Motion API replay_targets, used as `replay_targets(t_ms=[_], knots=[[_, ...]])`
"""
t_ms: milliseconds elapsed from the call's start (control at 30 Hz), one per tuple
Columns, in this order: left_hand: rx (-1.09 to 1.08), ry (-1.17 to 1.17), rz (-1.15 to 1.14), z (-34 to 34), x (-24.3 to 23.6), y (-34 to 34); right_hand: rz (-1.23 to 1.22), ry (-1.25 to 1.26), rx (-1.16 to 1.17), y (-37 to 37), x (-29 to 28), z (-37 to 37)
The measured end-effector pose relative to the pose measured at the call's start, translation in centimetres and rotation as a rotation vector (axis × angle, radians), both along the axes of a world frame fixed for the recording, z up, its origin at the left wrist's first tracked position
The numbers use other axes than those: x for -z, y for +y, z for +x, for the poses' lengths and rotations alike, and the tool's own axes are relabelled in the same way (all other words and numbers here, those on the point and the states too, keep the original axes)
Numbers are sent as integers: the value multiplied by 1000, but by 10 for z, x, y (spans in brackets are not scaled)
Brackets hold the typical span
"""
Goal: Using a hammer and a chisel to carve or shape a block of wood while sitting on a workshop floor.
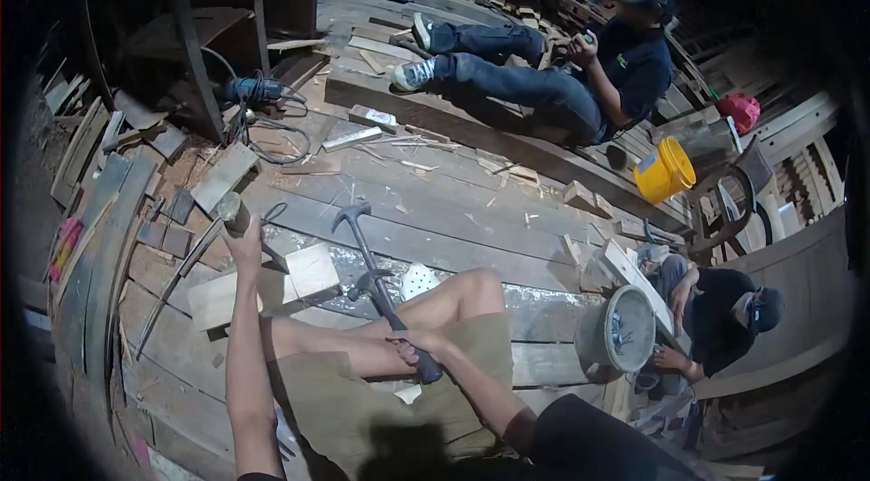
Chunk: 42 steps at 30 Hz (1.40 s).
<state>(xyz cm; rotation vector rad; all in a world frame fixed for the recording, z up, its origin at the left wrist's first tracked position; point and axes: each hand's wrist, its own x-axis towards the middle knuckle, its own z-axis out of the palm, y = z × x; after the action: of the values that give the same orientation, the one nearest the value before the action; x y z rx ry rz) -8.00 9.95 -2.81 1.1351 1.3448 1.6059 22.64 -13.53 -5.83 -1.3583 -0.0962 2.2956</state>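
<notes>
Head view: my right hand (419, 352) wraps closed around the claw hammer (376, 277), its head raised toward eleven o'clock, seemingly poised over the work. My left hand (243, 232) pinches a metal chisel (186, 268) upright beside the pale wood block (258, 286), likely to steady it. At two o'clock, a seated person by a yellow bucket (666, 171).

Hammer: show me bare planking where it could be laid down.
Best patch: the bare planks beyond the hammer head, short of the beam. By the left hand it is crowded: wood block, rod, offcuts. Right hand side: bucket.
</notes>
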Motion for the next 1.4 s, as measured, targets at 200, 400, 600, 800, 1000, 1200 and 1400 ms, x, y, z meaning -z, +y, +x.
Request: replay_targets(t_ms=[200,400,600,800,1000,1200,1400], knots=[[-53,50,-35,1,-3,0,-41,9,-15,2,-1,3],[-42,32,-48,-1,1,5,-84,-68,-73,7,1,1],[52,-53,-33,-5,3,0,-35,-250,-79,3,-19,-22],[7,-85,93,3,-8,-6,64,-535,-34,5,-58,-36],[64,6,28,0,-8,-5,203,-570,-20,40,-144,-51],[-52,-70,219,4,-18,-11,690,-806,-70,82,-253,-101],[54,-25,11,-3,-22,-19,1043,-883,-67,102,-304,-125]])
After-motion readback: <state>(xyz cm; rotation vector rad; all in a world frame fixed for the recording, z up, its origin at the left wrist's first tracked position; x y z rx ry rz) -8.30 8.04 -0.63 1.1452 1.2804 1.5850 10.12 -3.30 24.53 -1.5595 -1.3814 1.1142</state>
